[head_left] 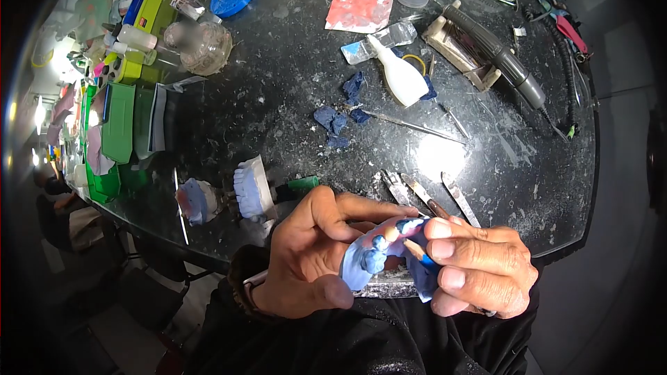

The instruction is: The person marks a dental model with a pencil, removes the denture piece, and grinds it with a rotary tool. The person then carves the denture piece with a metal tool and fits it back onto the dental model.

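Note:
My left hand (pixel 302 257) is wrapped round a blue dental model (pixel 356 271), an arch with pinkish patches and several tooth shapes along its ridge. Between the closed fingers of my right hand (pixel 486 264) is a blue pencil (pixel 422 255), its bare wooden end at the inner side of the arch. Those fingers also lie against the arch's right end, hiding part of it. Just beyond my hands, a metal spatula (pixel 460 198) and other slim tools lie on the black table (pixel 278 104).
Two dental casts, one blue and white (pixel 251 191) and one with a reddish patch (pixel 198 201), stand left of my hands. Farther back are blue scraps (pixel 332 125), a white squeeze bottle (pixel 403 78) and a dark handpiece (pixel 497 52) on a rest. Green bins (pixel 117 123) line the left edge.

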### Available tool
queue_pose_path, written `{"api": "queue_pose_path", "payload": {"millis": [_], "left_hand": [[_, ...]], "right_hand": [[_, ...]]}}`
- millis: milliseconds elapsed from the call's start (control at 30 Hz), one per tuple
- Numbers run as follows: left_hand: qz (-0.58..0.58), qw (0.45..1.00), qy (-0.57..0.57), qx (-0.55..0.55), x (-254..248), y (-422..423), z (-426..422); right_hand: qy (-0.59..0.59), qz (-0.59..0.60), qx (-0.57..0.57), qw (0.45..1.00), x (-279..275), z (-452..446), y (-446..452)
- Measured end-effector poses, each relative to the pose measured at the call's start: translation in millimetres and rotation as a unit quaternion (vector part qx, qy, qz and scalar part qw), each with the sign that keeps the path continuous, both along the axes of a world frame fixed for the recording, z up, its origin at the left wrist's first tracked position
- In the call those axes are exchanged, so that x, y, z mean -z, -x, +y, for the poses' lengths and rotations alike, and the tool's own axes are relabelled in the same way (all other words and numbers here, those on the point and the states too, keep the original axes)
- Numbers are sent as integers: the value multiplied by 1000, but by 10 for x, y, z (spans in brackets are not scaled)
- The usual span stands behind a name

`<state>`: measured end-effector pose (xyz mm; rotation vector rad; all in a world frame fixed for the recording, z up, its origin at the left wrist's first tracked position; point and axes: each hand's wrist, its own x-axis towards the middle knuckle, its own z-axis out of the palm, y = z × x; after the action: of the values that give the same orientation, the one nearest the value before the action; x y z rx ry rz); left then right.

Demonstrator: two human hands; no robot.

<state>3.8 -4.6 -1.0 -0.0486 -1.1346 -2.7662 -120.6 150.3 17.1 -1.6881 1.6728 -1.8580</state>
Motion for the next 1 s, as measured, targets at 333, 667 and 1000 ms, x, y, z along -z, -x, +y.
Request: {"api": "queue_pose_path", "payload": {"millis": [333,667,1000], "left_hand": [[4,1000,11,-7,42,-7,-1],[-1,1000,6,-4,26,-4,-2],[-22,1000,-14,-13,-23,-3,23]], "right_hand": [[-2,-6,4,1000,-7,-24,-6],[27,-11,12,1000,21,-64,-13],[65,-25,34,997,66,-88,-46]]}}
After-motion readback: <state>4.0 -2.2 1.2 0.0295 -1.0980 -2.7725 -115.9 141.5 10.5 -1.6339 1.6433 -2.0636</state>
